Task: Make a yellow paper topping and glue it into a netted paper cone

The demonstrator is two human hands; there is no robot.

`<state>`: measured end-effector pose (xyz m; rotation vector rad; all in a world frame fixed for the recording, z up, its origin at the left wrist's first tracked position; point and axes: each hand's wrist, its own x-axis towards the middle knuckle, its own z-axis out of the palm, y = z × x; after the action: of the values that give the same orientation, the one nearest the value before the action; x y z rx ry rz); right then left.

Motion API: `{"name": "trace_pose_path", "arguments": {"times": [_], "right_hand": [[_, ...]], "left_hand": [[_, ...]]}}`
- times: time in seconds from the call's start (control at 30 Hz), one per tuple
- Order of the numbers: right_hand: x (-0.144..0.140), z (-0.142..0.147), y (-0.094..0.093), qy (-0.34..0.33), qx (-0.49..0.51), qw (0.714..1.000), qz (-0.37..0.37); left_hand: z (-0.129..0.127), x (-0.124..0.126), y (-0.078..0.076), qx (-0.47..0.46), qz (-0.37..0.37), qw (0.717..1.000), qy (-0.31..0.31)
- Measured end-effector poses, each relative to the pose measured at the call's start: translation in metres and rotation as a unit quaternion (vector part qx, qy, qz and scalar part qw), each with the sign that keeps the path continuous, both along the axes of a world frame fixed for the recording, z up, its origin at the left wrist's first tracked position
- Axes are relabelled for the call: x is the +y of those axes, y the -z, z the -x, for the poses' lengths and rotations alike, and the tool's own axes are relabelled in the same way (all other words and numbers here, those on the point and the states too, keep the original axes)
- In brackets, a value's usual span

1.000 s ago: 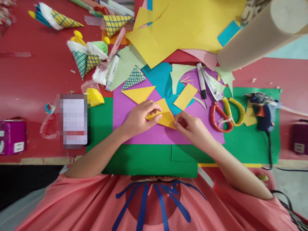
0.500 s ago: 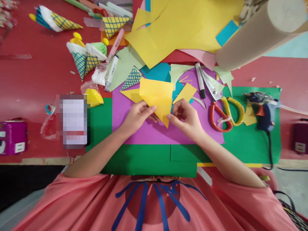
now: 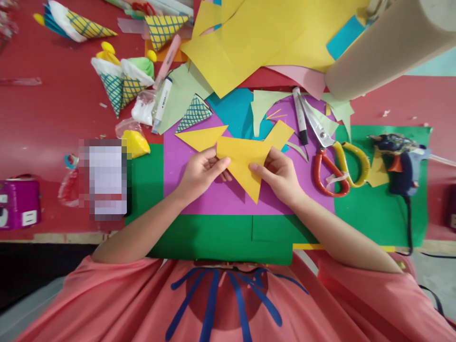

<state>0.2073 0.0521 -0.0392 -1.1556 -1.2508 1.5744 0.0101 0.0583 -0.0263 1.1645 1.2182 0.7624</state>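
A yellow paper triangle is stretched between both my hands, its point facing down toward me. My left hand pinches its left edge, thumb on top and fingers beneath. At the right edge, my right hand grips it the same way. Below lies a purple sheet. Another yellow triangle rests just beyond my left fingers, and a yellow paper piece lies past my right hand. Farther off is a flat cone with a blue-green lattice.
Scissors with red and yellow handles lie right, beside a marker. A glue gun rests on the green mat. A beige roll stands back right. Decorated paper cones and a phone occupy the left.
The yellow triangle has shifted down and right and lies flatter, its upper flap no longer showing as a separate band. My right hand has closed on its right edge.
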Motion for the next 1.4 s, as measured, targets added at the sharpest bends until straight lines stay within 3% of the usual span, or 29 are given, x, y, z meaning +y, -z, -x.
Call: {"name": "trace_pose_path", "arguments": {"times": [0.37, 1.03, 1.27, 1.4], "right_hand": [[0.007, -0.006, 0.006, -0.033, 0.081, 0.996, -0.001], [0.014, -0.016, 0.01, 0.001, 0.004, 1.0, -0.03], [0.014, -0.018, 0.014, -0.01, 0.019, 0.999, -0.025], [0.014, -0.017, 0.015, -0.016, 0.028, 0.999, -0.037]], "left_hand": [[0.004, -0.002, 0.006, -0.009, -0.042, 0.999, 0.014], [0.013, 0.002, 0.016, -0.012, -0.094, 0.995, 0.004], [0.017, 0.004, 0.023, -0.005, -0.111, 0.994, 0.0], [0.016, 0.005, 0.018, -0.003, -0.139, 0.99, 0.013]]}}
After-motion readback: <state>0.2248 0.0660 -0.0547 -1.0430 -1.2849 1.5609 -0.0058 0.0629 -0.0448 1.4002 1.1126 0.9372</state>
